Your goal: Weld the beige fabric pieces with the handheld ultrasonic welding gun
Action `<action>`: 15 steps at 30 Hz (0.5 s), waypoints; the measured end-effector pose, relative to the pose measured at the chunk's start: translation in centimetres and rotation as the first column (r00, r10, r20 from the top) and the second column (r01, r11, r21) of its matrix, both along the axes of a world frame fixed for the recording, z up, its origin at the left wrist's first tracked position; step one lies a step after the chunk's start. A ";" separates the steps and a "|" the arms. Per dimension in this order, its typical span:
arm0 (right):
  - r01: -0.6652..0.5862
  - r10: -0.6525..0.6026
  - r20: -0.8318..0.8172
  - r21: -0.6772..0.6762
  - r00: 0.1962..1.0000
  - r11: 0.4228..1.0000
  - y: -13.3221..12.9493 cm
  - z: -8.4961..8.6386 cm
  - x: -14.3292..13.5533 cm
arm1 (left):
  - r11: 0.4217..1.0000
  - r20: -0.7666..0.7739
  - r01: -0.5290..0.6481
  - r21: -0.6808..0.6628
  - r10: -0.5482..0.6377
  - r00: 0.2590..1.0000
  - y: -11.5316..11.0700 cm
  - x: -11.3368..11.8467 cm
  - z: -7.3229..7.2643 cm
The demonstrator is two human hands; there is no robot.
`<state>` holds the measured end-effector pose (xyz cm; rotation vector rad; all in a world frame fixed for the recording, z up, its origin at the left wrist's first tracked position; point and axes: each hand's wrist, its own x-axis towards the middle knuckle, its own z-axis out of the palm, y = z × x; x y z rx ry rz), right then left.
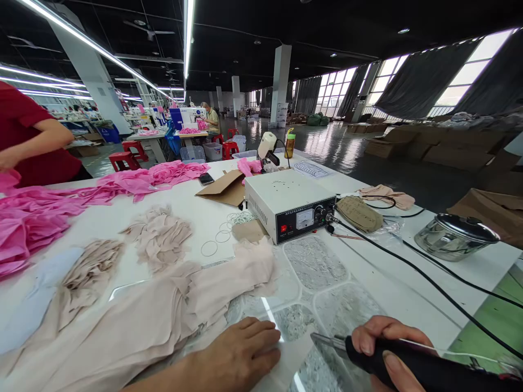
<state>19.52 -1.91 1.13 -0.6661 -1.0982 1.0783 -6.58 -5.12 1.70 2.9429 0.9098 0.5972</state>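
Observation:
My left hand (241, 354) lies flat, palm down, fingers stretched out, on a thin sheer beige fabric piece (296, 354) at the bottom middle. In my right hand (394, 340) is a black-handled electric cutting knife (441, 370), its metal blade pointing left. The blade tip is at the right edge of the sheer piece; whether it touches cannot be told. Beneath them a glossy clear sheet with a grey stone pattern (314, 261) covers the table. Beside my left hand runs a long heap of beige fabric pieces (163, 305).
A control box (292, 198) with a dial and black cable stands mid-table. Around it are a cardboard piece (223, 188), a lidded pot (455, 237) and a yellow-green bottle (290, 144). Pink fabric (102, 196) lies at left, near a person in red (32, 136).

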 end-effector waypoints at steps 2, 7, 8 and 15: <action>0.029 -0.030 0.005 0.055 1.000 0.998 0.7 0.1 -0.3 | 1.000 -0.014 0.005 -0.004 -0.005 1.000 0.3 0.4 -0.1; 0.097 -0.091 -0.068 0.083 0.994 0.992 2.2 0.2 -1.1 | 0.998 -0.014 0.058 0.004 -0.058 0.998 1.8 1.4 -0.6; 0.101 -0.094 -0.082 0.085 0.992 0.991 2.3 0.2 -1.2 | 0.997 -0.013 0.070 0.008 -0.070 0.997 2.2 1.6 -0.6; 0.113 -0.099 -0.125 0.109 0.987 0.988 3.2 0.0 -1.8 | 0.973 -0.110 0.223 0.067 -0.214 0.971 5.3 1.9 0.7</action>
